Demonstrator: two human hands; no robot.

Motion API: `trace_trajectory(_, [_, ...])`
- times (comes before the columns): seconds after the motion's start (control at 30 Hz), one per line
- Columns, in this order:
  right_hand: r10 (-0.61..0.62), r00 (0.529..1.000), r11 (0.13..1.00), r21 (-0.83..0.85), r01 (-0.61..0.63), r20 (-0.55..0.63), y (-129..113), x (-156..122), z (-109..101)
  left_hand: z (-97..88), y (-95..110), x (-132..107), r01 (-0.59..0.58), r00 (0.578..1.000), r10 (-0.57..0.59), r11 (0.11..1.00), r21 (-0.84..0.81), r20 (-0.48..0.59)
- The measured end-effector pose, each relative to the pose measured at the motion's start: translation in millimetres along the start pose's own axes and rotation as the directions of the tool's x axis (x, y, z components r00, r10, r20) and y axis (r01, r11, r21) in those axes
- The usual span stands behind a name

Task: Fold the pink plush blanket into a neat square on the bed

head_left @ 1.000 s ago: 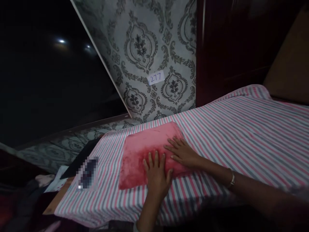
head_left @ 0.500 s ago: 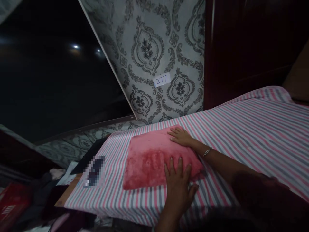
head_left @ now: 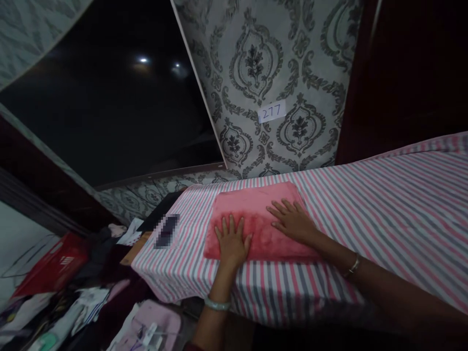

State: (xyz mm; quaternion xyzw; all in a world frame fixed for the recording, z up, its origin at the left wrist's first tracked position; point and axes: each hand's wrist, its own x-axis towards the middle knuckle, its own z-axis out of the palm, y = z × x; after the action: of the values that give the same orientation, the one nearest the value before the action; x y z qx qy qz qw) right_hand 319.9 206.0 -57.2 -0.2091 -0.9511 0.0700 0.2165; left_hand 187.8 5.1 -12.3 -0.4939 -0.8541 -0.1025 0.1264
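Note:
A folded pink plush cloth (head_left: 252, 197) lies flat on a striped sheet (head_left: 190, 229) in pink, grey and white. Both palms rest on top of it. My left hand (head_left: 231, 244) presses on its near left part, fingers spread and pointing away from me. Over on the right side, my right hand (head_left: 292, 222) lies flat with its fingers apart, pointing left. Darker red patches show in the pile around the hands. Neither hand grips the fabric.
A dark, pixelated object (head_left: 166, 231) sits left of the cloth on the sheet. A large black screen (head_left: 120, 107) and a wall label (head_left: 271, 111) reading 277 are behind. Clothes (head_left: 86, 304) and a red bag (head_left: 54, 263) lie at the lower left.
My left hand has moved left across the cloth, and my right hand has come nearer to me. The cloth's near right part looks flatter and squarer. The view has shifted left.

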Motion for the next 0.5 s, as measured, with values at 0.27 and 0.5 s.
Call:
trace_trajectory(0.27, [0.138,0.983,0.978,0.173,-0.117,-0.117,15.0,-11.9,-16.7,5.7,-29.9,-1.4,0.070,0.996,-0.075,0.990,-0.119,-0.041])
trace_trajectory(0.5, [0.624,0.772,0.543,0.645,-0.538,0.118,39.7,-55.3,-28.8,-13.5,-99.7,17.3,0.520,0.782,-0.565,0.359,-0.775,0.264])
